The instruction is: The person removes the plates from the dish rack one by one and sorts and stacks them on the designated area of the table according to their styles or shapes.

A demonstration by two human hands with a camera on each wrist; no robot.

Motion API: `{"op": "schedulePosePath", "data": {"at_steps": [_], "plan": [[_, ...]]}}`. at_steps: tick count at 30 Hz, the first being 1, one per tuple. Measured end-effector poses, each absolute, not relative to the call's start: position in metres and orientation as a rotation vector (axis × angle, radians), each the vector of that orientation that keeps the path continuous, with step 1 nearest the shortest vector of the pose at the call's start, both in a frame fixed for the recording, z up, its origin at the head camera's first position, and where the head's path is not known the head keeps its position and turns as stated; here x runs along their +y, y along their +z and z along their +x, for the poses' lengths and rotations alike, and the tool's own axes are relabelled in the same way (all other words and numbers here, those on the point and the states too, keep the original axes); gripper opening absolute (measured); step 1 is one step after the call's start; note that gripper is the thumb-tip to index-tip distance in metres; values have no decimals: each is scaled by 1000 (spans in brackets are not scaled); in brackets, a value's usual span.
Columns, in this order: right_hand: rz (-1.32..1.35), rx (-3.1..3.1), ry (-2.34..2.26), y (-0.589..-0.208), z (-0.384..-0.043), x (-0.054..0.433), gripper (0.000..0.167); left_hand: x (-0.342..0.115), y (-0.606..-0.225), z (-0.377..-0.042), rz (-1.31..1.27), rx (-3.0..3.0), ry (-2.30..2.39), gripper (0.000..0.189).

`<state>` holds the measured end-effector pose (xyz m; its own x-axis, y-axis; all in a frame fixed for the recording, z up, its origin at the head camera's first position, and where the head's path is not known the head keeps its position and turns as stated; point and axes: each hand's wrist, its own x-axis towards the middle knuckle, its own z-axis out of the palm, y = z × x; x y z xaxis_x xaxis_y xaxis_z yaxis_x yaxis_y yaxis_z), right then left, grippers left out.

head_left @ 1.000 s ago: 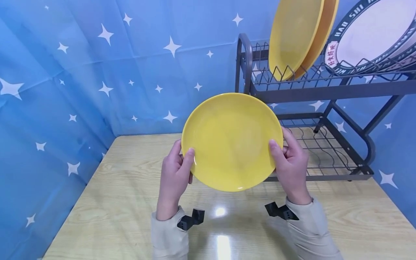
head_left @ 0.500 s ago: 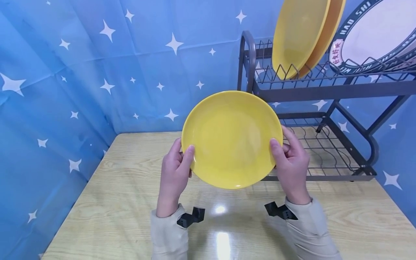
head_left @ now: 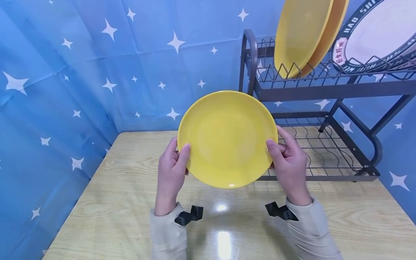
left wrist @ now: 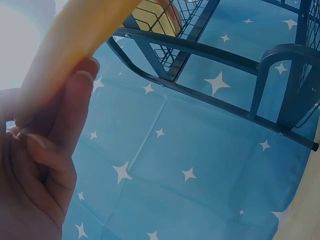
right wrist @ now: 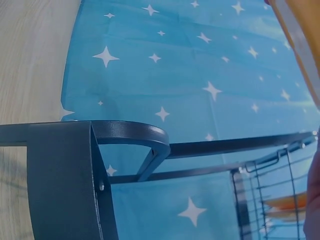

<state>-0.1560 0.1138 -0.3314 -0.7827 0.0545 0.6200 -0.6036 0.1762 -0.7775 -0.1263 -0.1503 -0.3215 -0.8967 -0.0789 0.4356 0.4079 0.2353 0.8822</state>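
A round yellow plate (head_left: pixel 227 139) is held up above the table in the head view, its upper face turned toward me. My left hand (head_left: pixel 170 171) grips its left rim, thumb on the face and fingers behind. On the opposite rim my right hand (head_left: pixel 289 162) pinches it the same way. In the left wrist view the plate's edge (left wrist: pixel 75 45) lies between the thumb side and fingers of the left hand (left wrist: pixel 45 155). Only a strip of the plate (right wrist: pixel 300 35) shows in the right wrist view, with a sliver of the right hand (right wrist: pixel 313 200) at the right edge.
A dark two-tier dish rack (head_left: pixel 325 92) stands at the right, partly behind the plate. Its upper tier bears upright yellow plates (head_left: pixel 300 39) and white plates with a dark lettered rim (head_left: pixel 380 32). Beneath is a wooden table (head_left: pixel 107 202); a blue star-printed curtain (head_left: pixel 136 65) hangs behind.
The plate and both hands have shifted slightly left and up in the head view, while the rack and curtain have drifted a little right. Both hands keep their hold on the rim.
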Motion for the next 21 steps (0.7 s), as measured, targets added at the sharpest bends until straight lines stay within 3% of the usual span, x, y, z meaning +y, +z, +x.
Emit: {"op": "schedulePosePath", "data": {"at_steps": [14, 21], "plan": [[477, -1899, 1532, -318, -144, 101, 40, -153, -320, -125, -285, -2123, -1700, 32], [489, -1836, 1458, -329, -153, 110, 31, -153, -319, -124, -280, -2096, -1739, 32]]}}
